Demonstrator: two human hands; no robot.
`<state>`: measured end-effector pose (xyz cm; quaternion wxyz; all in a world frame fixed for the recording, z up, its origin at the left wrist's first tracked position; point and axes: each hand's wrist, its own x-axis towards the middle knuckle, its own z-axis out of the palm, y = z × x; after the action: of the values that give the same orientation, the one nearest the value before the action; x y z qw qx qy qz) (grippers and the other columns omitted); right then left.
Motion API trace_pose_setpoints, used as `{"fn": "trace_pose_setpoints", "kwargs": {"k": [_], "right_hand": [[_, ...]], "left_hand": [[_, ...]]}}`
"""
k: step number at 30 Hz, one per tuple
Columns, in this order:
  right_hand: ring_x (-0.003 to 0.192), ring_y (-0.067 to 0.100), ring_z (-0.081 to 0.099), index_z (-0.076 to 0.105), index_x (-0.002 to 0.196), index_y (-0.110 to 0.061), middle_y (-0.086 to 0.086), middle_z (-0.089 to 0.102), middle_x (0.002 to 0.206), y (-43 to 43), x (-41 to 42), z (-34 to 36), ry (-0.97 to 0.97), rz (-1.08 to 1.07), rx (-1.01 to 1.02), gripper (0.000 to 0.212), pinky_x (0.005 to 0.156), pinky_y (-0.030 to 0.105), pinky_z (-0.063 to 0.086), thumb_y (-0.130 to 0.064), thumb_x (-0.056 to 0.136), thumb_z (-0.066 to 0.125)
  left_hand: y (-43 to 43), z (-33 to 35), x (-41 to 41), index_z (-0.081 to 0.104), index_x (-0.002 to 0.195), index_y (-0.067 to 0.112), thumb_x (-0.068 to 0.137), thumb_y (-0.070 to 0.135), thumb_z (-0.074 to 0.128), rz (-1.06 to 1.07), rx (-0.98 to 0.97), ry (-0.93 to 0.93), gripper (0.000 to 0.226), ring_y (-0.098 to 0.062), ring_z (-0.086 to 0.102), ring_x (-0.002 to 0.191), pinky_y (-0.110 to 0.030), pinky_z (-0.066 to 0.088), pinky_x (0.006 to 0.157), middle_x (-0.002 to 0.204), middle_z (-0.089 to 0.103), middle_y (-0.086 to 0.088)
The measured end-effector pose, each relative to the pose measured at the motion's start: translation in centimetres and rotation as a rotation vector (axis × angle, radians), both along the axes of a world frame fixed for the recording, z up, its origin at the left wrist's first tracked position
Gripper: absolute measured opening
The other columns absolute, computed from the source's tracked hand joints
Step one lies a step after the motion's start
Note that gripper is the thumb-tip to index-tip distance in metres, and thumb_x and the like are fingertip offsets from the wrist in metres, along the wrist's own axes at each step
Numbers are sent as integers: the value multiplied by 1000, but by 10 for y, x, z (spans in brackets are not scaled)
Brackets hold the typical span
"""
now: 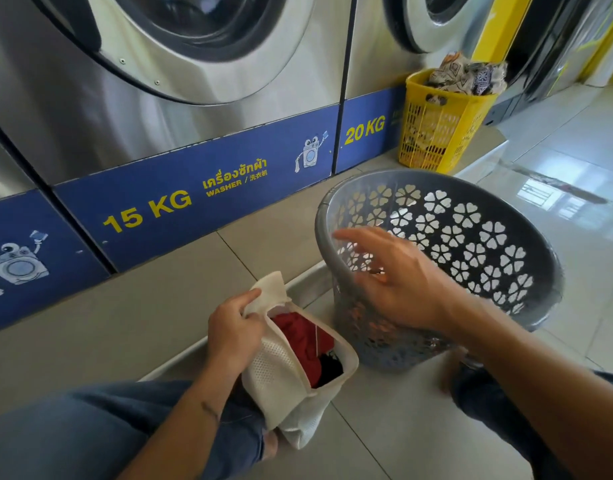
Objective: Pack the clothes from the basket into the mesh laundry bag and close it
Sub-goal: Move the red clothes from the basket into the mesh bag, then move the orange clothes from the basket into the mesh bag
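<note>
While left hand (234,329) grips mesh bag (281,372), right hand (398,282) spread empty over grey basket (471,237), yellow basket (436,126) behind.

Load sizes on blue washer panels

Left panel (194,199): "15 KG", "WASHER", Thai and seemingly Chinese script; right panel (367,129): "20 KG".

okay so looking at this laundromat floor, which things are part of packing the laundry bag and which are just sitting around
In the job:
- mesh laundry bag, open, held by the left hand
- red clothes inside it
- grey basket
- right hand, empty, over the basket

Just there:
- yellow basket of patterned laundry
- washers
</note>
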<state>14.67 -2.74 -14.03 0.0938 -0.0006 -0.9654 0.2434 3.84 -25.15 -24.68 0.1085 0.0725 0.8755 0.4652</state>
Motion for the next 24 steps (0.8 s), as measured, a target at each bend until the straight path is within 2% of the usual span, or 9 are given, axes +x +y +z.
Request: {"fn": "trace_pose_setpoints", "kwargs": {"k": [1, 3, 8, 10, 15, 18, 20, 22, 24], "right_hand": [[120, 7, 53, 42, 150, -28, -6, 53, 140, 12, -6, 0, 7, -32, 20, 62, 103, 32, 47, -18, 92, 60], [130, 16, 48, 36, 154, -26, 1, 48, 148, 37, -19, -7, -72, -81, 62, 67, 109, 37, 42, -20, 92, 62], [148, 40, 27, 8, 160, -37, 9, 19, 166, 97, -55, -61, -487, -116, 244, 82, 117, 59, 33, -37, 95, 58], [149, 46, 21, 2, 159, -40, 12, 14, 167, 114, -69, -86, -617, -101, 329, 82, 117, 63, 30, -41, 97, 55], [146, 45, 29, 5, 158, -39, 12, 23, 164, 141, -105, -141, -811, -12, 523, 88, 112, 62, 37, -56, 90, 57], [144, 45, 32, 6, 155, -41, 11, 27, 161, 167, -129, -197, -880, 58, 572, 93, 107, 65, 40, -66, 81, 56], [141, 47, 33, 10, 152, -42, 10, 27, 162, 179, -138, -237, -937, 128, 637, 95, 101, 67, 42, -72, 74, 54], [142, 50, 28, 8, 152, -45, 11, 20, 164, 173, -140, -250, -992, 182, 707, 103, 100, 72, 41, -76, 68, 59], [148, 55, 10, -1, 156, -49, 11, 0, 169, 164, -135, -261, -1042, 178, 754, 109, 105, 78, 30, -67, 75, 69]], "left_hand": [[5, 2, -2, 63, 133, 22, 94, 6, 57, 8, 6, -6, 43, -15, 54, 108, -30, 50, 91, 137, 59, -4], [16, 5, -6, 62, 134, 24, 95, 9, 58, 19, 19, -21, 42, -13, 52, 101, -26, 50, 81, 137, 59, -4], [41, 6, -16, 61, 132, 27, 94, 13, 61, 6, 61, -111, 41, -20, 58, 99, -24, 50, 70, 138, 57, -3], [51, 7, -21, 61, 132, 28, 94, 14, 62, -6, 73, -141, 41, -15, 53, 100, -21, 46, 69, 139, 55, -3], [76, 2, -26, 60, 134, 31, 96, 17, 61, -12, 66, -190, 40, -7, 48, 103, -12, 37, 64, 142, 54, 1], [87, -7, -32, 58, 136, 31, 96, 15, 59, -9, 36, -203, 43, -1, 51, 88, -10, 37, 62, 138, 54, 3], [90, -13, -33, 56, 138, 30, 96, 14, 58, -28, -2, -167, 45, -2, 52, 101, -12, 41, 72, 141, 53, 5], [92, -20, -31, 57, 138, 31, 95, 13, 58, -35, -65, -124, 46, -10, 51, 121, -27, 47, 94, 145, 51, 7], [94, -25, -31, 56, 138, 33, 93, 15, 57, -43, -125, -122, 48, -12, 49, 129, -36, 42, 107, 146, 50, 12]]}}
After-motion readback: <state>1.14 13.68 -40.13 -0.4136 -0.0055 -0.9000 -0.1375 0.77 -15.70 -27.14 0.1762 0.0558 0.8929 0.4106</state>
